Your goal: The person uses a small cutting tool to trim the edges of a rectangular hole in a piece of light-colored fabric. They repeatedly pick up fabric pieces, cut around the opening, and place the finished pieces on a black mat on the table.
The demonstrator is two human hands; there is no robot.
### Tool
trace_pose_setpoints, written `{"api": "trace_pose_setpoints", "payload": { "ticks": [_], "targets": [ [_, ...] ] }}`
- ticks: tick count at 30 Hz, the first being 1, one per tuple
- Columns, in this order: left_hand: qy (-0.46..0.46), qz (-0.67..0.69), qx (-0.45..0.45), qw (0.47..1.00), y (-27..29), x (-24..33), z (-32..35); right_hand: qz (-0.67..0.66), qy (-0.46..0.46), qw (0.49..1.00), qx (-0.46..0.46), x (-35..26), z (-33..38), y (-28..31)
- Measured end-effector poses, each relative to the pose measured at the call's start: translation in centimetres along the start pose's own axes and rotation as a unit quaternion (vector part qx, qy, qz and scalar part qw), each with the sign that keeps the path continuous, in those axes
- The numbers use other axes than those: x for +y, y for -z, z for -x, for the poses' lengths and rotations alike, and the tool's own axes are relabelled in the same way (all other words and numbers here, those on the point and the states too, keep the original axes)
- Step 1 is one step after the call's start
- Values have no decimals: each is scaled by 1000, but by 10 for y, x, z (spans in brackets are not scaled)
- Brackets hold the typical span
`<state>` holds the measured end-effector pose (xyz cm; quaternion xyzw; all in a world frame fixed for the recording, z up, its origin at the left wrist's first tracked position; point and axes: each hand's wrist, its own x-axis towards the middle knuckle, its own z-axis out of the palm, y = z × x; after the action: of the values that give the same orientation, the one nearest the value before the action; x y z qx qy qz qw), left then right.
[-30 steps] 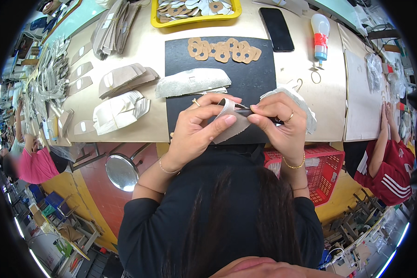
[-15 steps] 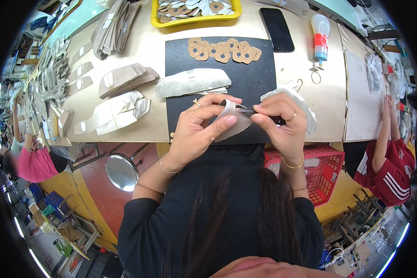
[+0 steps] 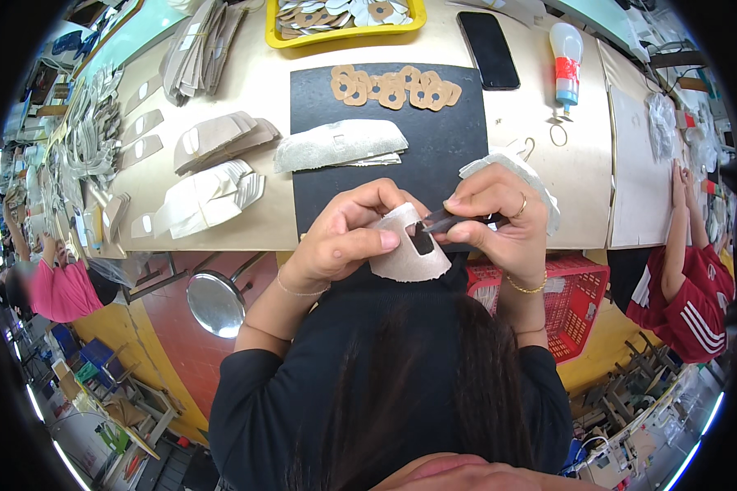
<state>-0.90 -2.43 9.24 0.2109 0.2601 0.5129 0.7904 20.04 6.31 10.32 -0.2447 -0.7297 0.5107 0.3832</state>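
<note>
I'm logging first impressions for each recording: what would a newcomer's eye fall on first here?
Probably the pale fabric piece with the cut-out opening, held in the left hand by the near edge of the black mat, while the right hand holds a slim dark tool at that opening. Next, the brown flower-shaped cutouts farther up the mat, and the bright yellow tray beyond its far edge.

Cloth-like piece point(image 3: 391, 267) matt; phone point(image 3: 489, 51) glossy; tray point(image 3: 348, 38) smooth plastic.

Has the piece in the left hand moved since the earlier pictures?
Yes, the pale piece moved down the picture; its lower edge is now past the black mat.
</note>
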Motion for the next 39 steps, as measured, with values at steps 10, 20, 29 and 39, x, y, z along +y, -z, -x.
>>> {"api": "trace_pose_setpoints", "payload": {
  "ticks": [10, 20, 29, 39],
  "targets": [
    [-36, 95, -102, 990, 3, -13, -7, -5, 14, 1000, -24, -3, -3, -4],
    [-47, 129, -142, 980, 4, -21, -14, -46, 7, 998, 32, -3, 1, -7],
    [-71, 102, -132, 983, 4, -24, -13, 10, 20, 1000, -12, -5, 0, -4],
    [-74, 127, -146, 978, 3, -28, -17, -13, 49, 998, 46, 0, 4, -13]
  ]
}}
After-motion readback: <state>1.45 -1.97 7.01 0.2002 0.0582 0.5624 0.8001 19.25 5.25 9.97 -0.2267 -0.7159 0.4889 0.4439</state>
